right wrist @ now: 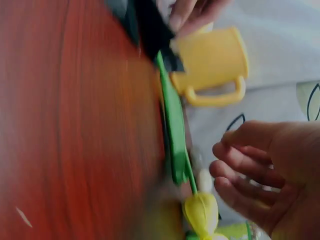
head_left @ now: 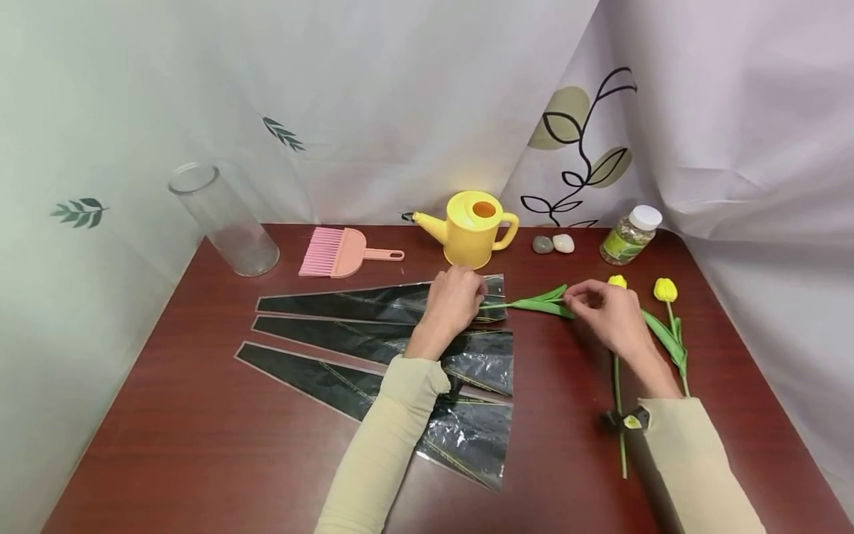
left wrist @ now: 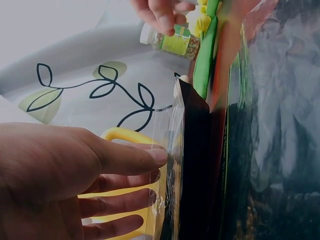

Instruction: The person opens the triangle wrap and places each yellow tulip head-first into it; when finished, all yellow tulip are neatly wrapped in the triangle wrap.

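Note:
My left hand pinches the clear edge of the farthest black flower sleeve between thumb and fingers; the left wrist view shows the film lifted there. A yellow artificial tulip lies with its stem end at that sleeve's mouth and its green leaf outside. Close beside the bloom is my right hand, its fingers loosely bent and apart from the stem in the right wrist view. Two more sleeves, a middle one and a near one, lie flat below.
More yellow tulips lie at the right, partly under my right arm. Along the back stand a glass vase, a pink brush dustpan, a yellow watering can, two stones and a white-capped jar. A curtain hangs behind.

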The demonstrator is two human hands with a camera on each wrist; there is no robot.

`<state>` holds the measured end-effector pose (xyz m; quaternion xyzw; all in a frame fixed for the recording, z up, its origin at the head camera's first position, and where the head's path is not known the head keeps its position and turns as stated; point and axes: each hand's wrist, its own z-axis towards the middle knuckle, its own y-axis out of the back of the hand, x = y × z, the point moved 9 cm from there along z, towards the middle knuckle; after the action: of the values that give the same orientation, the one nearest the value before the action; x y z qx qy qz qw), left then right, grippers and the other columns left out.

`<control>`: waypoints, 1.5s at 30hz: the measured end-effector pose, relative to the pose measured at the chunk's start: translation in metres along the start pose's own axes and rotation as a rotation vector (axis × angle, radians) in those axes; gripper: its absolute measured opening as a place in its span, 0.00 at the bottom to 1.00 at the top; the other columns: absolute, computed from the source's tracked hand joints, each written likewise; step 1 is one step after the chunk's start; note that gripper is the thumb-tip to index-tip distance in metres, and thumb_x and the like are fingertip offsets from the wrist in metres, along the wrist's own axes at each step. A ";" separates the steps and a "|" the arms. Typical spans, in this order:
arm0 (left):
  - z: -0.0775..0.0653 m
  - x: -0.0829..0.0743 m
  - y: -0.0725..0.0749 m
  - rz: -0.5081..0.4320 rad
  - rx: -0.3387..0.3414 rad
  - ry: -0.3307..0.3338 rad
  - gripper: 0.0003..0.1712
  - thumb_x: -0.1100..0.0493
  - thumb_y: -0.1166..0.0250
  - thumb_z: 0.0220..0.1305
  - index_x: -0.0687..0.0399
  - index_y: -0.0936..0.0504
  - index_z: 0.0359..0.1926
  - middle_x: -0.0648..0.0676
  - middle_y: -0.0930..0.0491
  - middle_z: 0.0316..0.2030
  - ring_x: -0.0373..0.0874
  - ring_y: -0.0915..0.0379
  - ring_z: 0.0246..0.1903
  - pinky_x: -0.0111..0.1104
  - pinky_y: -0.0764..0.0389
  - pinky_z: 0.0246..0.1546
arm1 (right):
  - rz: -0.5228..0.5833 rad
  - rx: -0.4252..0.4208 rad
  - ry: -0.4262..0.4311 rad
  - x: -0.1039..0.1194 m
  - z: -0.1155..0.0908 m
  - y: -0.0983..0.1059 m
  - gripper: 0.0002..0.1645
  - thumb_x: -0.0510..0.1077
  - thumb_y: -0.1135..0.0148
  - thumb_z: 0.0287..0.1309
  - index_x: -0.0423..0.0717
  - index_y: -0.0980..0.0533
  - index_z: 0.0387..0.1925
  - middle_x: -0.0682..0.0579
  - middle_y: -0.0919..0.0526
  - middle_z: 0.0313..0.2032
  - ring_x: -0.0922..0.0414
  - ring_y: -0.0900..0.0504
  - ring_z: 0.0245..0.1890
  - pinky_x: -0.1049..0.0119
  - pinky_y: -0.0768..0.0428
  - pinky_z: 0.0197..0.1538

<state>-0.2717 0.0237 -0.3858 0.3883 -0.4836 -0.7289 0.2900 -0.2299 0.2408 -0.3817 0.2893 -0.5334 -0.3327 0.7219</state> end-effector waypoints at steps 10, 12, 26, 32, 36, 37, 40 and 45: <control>0.000 -0.001 -0.002 0.020 -0.011 -0.016 0.06 0.60 0.33 0.62 0.46 0.11 0.30 0.46 0.19 0.30 0.44 0.23 0.34 0.39 0.23 0.36 | -0.112 -0.051 0.324 0.008 0.016 0.006 0.09 0.33 0.26 0.47 0.43 0.15 0.34 0.51 0.14 0.32 0.54 0.21 0.33 0.65 0.30 0.33; 0.000 -0.002 -0.002 0.021 -0.006 -0.017 0.06 0.60 0.33 0.62 0.45 0.12 0.31 0.45 0.19 0.31 0.44 0.24 0.34 0.39 0.23 0.35 | -0.146 -0.018 0.344 0.007 0.017 0.002 0.09 0.33 0.26 0.47 0.42 0.15 0.34 0.50 0.14 0.32 0.53 0.22 0.35 0.60 0.29 0.35; 0.001 -0.001 -0.002 0.028 -0.020 -0.018 0.06 0.61 0.33 0.62 0.45 0.12 0.29 0.45 0.20 0.29 0.44 0.24 0.33 0.39 0.23 0.35 | -0.210 0.140 0.540 0.013 0.017 -0.026 0.11 0.29 0.26 0.43 0.40 0.16 0.32 0.48 0.16 0.32 0.49 0.23 0.36 0.53 0.23 0.38; 0.001 -0.001 -0.003 0.045 -0.002 -0.006 0.06 0.60 0.32 0.61 0.44 0.13 0.28 0.45 0.21 0.29 0.44 0.24 0.33 0.39 0.24 0.36 | -0.223 0.174 0.514 0.009 0.016 -0.032 0.13 0.26 0.28 0.44 0.40 0.16 0.34 0.48 0.18 0.34 0.49 0.20 0.37 0.51 0.21 0.38; 0.001 0.000 -0.004 0.053 0.001 -0.003 0.05 0.60 0.31 0.60 0.44 0.12 0.29 0.45 0.20 0.30 0.44 0.24 0.34 0.40 0.24 0.37 | -0.227 0.181 0.512 0.009 0.016 -0.034 0.14 0.26 0.29 0.44 0.39 0.17 0.35 0.47 0.18 0.35 0.48 0.20 0.38 0.50 0.20 0.39; 0.001 0.000 -0.004 0.053 0.002 -0.002 0.05 0.60 0.31 0.60 0.44 0.12 0.29 0.45 0.20 0.30 0.44 0.24 0.34 0.40 0.24 0.37 | -0.228 0.180 0.514 0.009 0.016 -0.034 0.14 0.25 0.29 0.44 0.39 0.17 0.35 0.47 0.18 0.35 0.48 0.20 0.38 0.50 0.20 0.39; 0.001 0.000 -0.005 0.052 0.003 -0.001 0.06 0.60 0.32 0.60 0.44 0.12 0.29 0.45 0.20 0.29 0.44 0.24 0.34 0.40 0.23 0.37 | -0.234 0.169 0.529 0.011 0.016 -0.033 0.14 0.25 0.29 0.44 0.38 0.17 0.35 0.46 0.18 0.36 0.47 0.21 0.39 0.50 0.21 0.40; 0.001 -0.001 -0.004 0.055 0.001 -0.003 0.08 0.61 0.32 0.60 0.44 0.14 0.26 0.45 0.22 0.27 0.44 0.24 0.33 0.41 0.24 0.36 | -0.274 0.153 0.539 0.011 0.016 -0.031 0.13 0.25 0.29 0.43 0.37 0.18 0.34 0.46 0.18 0.34 0.47 0.22 0.39 0.51 0.21 0.40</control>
<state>-0.2720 0.0265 -0.3893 0.3738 -0.4949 -0.7211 0.3089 -0.2480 0.2118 -0.3949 0.4898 -0.3024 -0.2968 0.7620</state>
